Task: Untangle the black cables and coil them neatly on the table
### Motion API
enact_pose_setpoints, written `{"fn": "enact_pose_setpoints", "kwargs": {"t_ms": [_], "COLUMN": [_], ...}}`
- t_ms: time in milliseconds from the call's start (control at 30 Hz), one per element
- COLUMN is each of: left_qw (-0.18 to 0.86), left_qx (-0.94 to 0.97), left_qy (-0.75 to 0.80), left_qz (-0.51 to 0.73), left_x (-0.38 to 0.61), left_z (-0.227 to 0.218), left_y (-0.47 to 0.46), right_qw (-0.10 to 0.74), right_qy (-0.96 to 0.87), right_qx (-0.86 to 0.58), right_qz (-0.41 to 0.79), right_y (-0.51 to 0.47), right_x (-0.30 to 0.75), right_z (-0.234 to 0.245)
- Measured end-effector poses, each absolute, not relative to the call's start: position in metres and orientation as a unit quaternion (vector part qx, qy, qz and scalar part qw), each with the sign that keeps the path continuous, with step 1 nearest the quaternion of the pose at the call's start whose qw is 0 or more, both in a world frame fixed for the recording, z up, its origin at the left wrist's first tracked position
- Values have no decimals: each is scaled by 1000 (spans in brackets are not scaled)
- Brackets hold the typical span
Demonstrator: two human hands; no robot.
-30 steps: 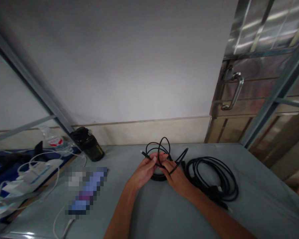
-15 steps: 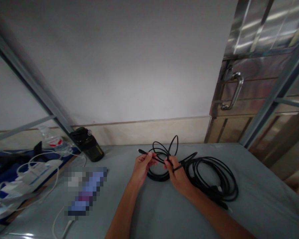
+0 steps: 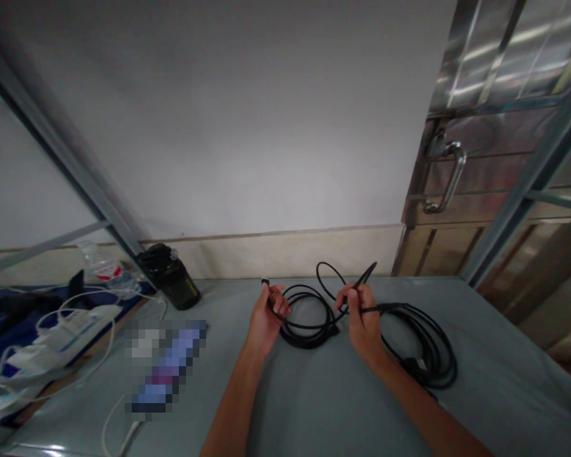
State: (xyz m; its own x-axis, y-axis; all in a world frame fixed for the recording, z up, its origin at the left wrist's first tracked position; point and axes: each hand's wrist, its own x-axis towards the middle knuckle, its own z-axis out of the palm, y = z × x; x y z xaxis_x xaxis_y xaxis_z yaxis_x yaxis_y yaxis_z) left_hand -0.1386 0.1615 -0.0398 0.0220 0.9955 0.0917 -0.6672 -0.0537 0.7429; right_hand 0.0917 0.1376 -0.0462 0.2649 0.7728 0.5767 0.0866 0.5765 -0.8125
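Observation:
My left hand [image 3: 266, 324] is closed around a black cable near its end, and the dark plug [image 3: 265, 281] pokes up above the thumb. Strands of the same cable run across to my right hand [image 3: 364, 327], whose thumb and fingers pinch them, with a loop standing up above the fingertips. Between the hands, a round coil of black cable [image 3: 307, 343] lies on the grey tabletop [image 3: 299, 400]. Another black cable coil [image 3: 427, 343] rests on the right, partly behind my right forearm. Whether the two coils are joined I cannot tell.
A black bottle [image 3: 178, 282] stands at the back left, by the metal post. In front of it lies a blurred-out phone-like object [image 3: 171, 368] with a white cord. Further left are a white power strip [image 3: 83, 333] and a clear plastic bottle [image 3: 107, 273]. A wall closes off the back.
My right hand has moved right, away from the left, drawing strands with it. The left hand has turned, so the plug points more upward. The upright loops between the hands have spread apart.

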Motion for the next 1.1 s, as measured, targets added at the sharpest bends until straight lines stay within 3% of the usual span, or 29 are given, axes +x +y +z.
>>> {"fn": "enact_pose_setpoints", "kwargs": {"t_ms": [300, 433, 700, 900, 1100], "left_qw": [666, 668, 685, 719, 716], "left_qx": [279, 286, 360, 406, 340], "left_qy": [230, 244, 307, 281, 258], "left_qz": [652, 642, 554, 490, 553], "left_x": [-153, -152, -132, -123, -131], "left_z": [-43, -42, -47, -46, -43], "left_y": [160, 161, 155, 147, 150], "right_qw": [711, 699, 592, 520, 615], "right_qy": [-500, -477, -470, -529, -462], "right_qx": [-398, -353, -264, -247, -330], "right_qz": [294, 399, 599, 623, 547], "right_y": [144, 155, 155, 149, 156], "right_x": [111, 115, 113, 115, 115], "right_z": [-27, -36, -30, -22, -28]}}
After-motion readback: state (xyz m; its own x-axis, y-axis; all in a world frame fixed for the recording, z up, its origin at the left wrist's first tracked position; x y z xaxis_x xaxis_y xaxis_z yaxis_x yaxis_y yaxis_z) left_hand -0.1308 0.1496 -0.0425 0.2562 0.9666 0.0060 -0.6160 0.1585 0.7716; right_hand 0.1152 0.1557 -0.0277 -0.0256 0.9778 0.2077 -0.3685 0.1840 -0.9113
